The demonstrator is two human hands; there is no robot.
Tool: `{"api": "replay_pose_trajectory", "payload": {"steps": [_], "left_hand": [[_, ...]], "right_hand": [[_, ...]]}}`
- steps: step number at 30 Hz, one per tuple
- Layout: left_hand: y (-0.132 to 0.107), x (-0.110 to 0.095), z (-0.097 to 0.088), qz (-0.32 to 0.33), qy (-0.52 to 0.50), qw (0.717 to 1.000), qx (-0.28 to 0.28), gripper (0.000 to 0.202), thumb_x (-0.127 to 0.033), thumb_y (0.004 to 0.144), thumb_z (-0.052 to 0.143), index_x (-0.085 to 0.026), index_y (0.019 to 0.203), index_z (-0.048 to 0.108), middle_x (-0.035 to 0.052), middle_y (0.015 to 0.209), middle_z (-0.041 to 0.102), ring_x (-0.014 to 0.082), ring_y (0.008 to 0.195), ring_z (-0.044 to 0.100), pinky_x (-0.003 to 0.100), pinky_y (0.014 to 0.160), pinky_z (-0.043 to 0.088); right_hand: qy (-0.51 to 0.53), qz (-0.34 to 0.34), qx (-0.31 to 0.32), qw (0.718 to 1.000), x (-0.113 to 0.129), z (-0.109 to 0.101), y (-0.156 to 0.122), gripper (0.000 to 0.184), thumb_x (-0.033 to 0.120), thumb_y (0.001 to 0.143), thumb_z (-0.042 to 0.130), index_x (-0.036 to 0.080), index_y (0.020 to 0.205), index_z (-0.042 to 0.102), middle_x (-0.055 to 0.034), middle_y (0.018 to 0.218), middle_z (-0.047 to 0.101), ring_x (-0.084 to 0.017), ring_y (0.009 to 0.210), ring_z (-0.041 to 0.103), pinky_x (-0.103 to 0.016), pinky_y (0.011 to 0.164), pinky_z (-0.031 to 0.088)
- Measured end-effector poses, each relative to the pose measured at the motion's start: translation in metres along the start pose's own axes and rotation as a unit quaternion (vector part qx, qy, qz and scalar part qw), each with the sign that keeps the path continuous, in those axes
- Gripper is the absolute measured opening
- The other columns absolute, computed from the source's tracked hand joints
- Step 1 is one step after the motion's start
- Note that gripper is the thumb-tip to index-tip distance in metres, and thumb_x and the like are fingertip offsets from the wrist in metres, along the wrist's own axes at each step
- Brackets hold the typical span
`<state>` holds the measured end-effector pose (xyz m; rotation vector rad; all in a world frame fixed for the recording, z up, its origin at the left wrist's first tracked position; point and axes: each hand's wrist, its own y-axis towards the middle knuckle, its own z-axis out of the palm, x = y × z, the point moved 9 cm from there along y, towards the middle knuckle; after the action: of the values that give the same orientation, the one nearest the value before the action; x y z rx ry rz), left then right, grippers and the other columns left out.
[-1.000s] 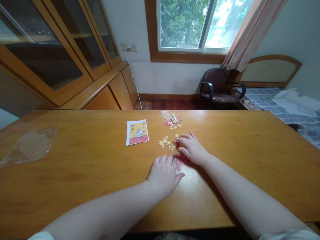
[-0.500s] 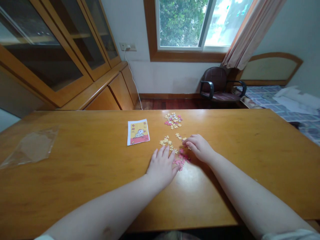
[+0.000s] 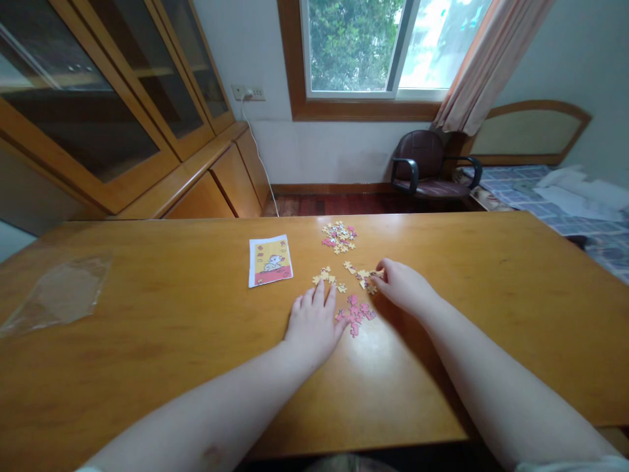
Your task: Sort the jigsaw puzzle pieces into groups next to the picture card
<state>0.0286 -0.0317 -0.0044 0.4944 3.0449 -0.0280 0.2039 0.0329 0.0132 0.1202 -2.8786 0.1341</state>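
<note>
My left hand (image 3: 314, 321) lies flat on the wooden table (image 3: 171, 328), fingers stretched toward a few loose yellow puzzle pieces (image 3: 325, 276); its thumb touches a cluster of pink pieces (image 3: 356, 313). My right hand (image 3: 403, 285) is curled, fingertips pinched at small yellow pieces (image 3: 366, 276) on the table. Whether it holds one I cannot make out. Farther back lies a mixed pile of pink and yellow pieces (image 3: 339, 236). A picture card (image 3: 269, 260) showing a white animal on yellow and red lies to the left of the pieces.
A clear plastic bag (image 3: 56, 295) lies at the table's left end. Wooden glass-door cabinets (image 3: 113, 111) stand along the left wall. Beyond the table are a dark armchair (image 3: 425, 170), a window with a curtain (image 3: 479, 65), and a bed (image 3: 560, 203) at right.
Both hands moved away from me across the table. The right hand slid right and back, uncovering the pink cluster. The left hand's fingers reached up beside the yellow pieces.
</note>
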Motion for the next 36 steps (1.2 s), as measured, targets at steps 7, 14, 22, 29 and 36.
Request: {"api": "replay_pose_trajectory", "payload": {"steps": [7,14,22,29,36], "left_hand": [[0.005,0.0,0.012,0.017,-0.01,0.999,0.037,0.071,-0.057,0.089,0.034,-0.012,0.143,0.033,0.0165,0.15,0.031,0.0295,0.136,0.03,0.046,0.11,0.027],[0.004,-0.006,0.014,0.049,-0.031,0.998,0.034,0.072,-0.06,0.089,0.027,-0.017,0.146,0.026,0.0142,0.154,0.02,0.0296,0.141,0.019,0.054,0.112,0.016],[0.005,-0.008,0.018,0.081,-0.049,0.995,0.045,0.069,-0.06,0.089,0.027,-0.021,0.147,0.025,0.0099,0.154,0.022,0.0287,0.142,0.017,0.057,0.112,0.013],[0.009,-0.006,0.021,0.084,-0.055,0.994,0.036,0.069,-0.061,0.089,0.024,-0.023,0.147,0.024,0.0097,0.155,0.017,0.0292,0.142,0.014,0.055,0.112,0.013],[0.017,0.017,0.017,-0.054,-0.024,0.998,0.037,0.08,-0.061,0.087,0.032,-0.01,0.147,0.021,0.0224,0.153,0.016,0.0354,0.141,0.014,0.053,0.112,0.016]], "right_hand": [[0.019,-0.05,0.047,0.997,0.01,0.023,0.0,0.017,0.03,0.081,0.058,0.02,0.094,0.058,-0.0052,0.09,0.067,-0.017,0.079,0.06,-0.025,0.065,0.038],[0.002,-0.06,-0.01,0.998,0.012,0.012,0.005,0.024,0.036,0.085,0.054,0.017,0.098,0.059,-0.0091,0.097,0.066,-0.02,0.09,0.059,-0.029,0.077,0.043],[-0.028,-0.112,0.078,0.99,0.025,0.045,-0.01,0.072,0.061,0.09,0.028,0.019,0.149,0.02,-0.0149,0.154,0.018,-0.033,0.142,0.012,-0.058,0.109,0.016],[-0.044,-0.173,0.071,0.981,0.042,0.05,-0.009,0.078,0.065,0.089,0.025,0.017,0.149,0.018,-0.0147,0.154,0.012,-0.031,0.142,0.008,-0.057,0.111,0.011],[-0.041,-0.188,0.035,0.981,0.046,0.047,-0.002,0.074,0.062,0.089,0.031,0.018,0.149,0.02,-0.0141,0.155,0.011,-0.031,0.142,0.008,-0.056,0.111,0.012]]}}
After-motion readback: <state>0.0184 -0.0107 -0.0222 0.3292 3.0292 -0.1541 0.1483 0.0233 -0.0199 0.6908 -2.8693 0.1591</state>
